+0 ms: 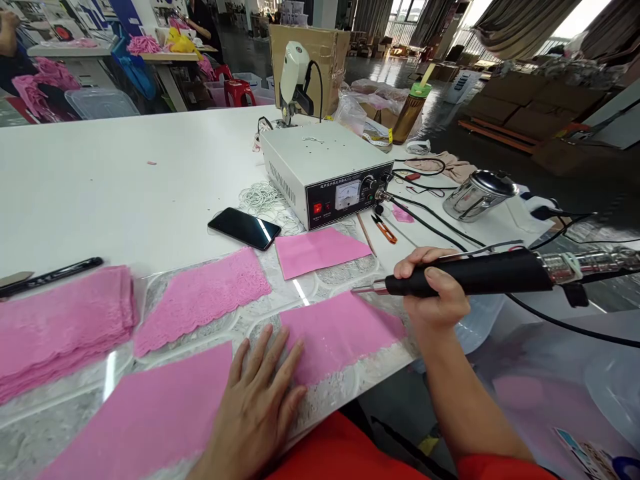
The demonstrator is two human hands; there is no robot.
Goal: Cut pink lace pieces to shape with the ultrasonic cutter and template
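My right hand (434,288) is wrapped round a black-handled ultrasonic cutter (480,275) with a metal tip and a cable. Its tip is at the upper edge of a pink fabric piece (340,333); whether it touches the cloth I cannot tell. My left hand (265,393) lies flat, fingers spread, at the left edge of that piece. Left of the hand is a larger pink piece (150,413). Farther up lie a lace-edged pink piece (205,293) and a plain pink offcut (320,251). A stack of lace-edged pink pieces (60,327) sits at the left.
A control box (325,163) with a lit red switch stands behind the cloth, cables trailing right. Nearby lie a phone (245,228), orange thread snips (384,229), a black pen (55,275) and a metal-lidded mug (480,195). The table's front edge runs just below the cloth.
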